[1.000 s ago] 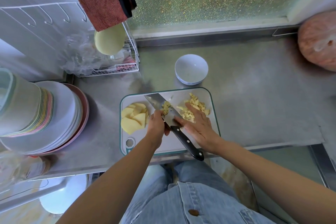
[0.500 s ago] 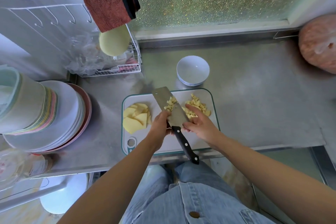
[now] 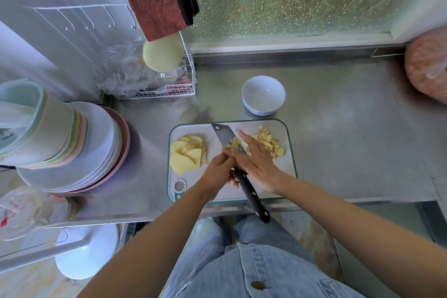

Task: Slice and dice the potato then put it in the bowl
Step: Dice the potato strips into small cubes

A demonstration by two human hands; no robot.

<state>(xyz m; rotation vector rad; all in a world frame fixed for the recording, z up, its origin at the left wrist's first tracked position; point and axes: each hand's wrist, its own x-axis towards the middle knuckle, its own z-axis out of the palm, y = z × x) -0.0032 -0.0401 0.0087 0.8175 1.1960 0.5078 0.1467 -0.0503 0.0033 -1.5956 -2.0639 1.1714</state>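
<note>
**Two hands loading the blade**

Left hand is gripping the knife by its handle over the cutting board. Right hand, fingers straight, is pressing diced potato against the blade. Bowl is waiting just beyond the board. Keeping the blade level is looking wise.

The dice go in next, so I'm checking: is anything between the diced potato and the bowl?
Nothing visible. Only bare counter separates the cutting board's far edge from the bowl. The knife and right hand sit left of the diced potato, off that path.
</note>
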